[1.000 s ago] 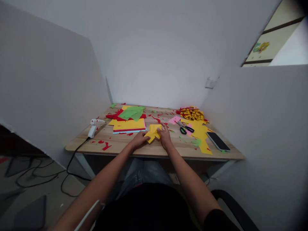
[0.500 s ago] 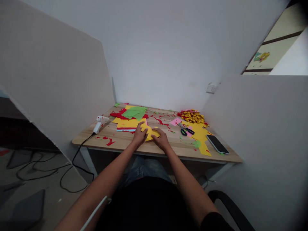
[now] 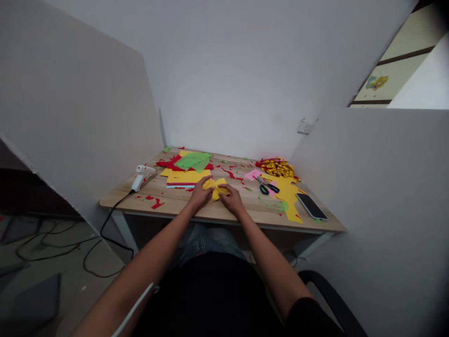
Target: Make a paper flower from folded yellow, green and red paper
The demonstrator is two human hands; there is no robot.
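Between my hands, near the table's front edge, is a yellow paper piece (image 3: 220, 183) with several petal-like lobes. My left hand (image 3: 200, 194) grips its left side, fingers curled over the paper. On its right side my right hand (image 3: 231, 198) pinches the paper between thumb and fingers. Just behind my left hand lies a stack of coloured paper sheets (image 3: 184, 177), yellow on top. Green paper (image 3: 194, 161) and red paper (image 3: 167, 164) rest at the back of that stack. Scissors (image 3: 267, 186) with dark handles lie open to the right of my right hand.
A white glue gun (image 3: 141, 178) stands at the table's left, its black cord (image 3: 111, 216) hanging over the edge. To the right are yellow paper sheets (image 3: 288, 194), a phone (image 3: 311, 206) and a heap of yellow curled paper (image 3: 277, 167). Red scraps (image 3: 233, 175) litter the wooden table. Partitions flank both sides.
My fingers have shifted on the yellow paper, and its lobes now look more spread and upright. The right hand has drawn slightly closer to the middle. The whole view has shifted slightly.
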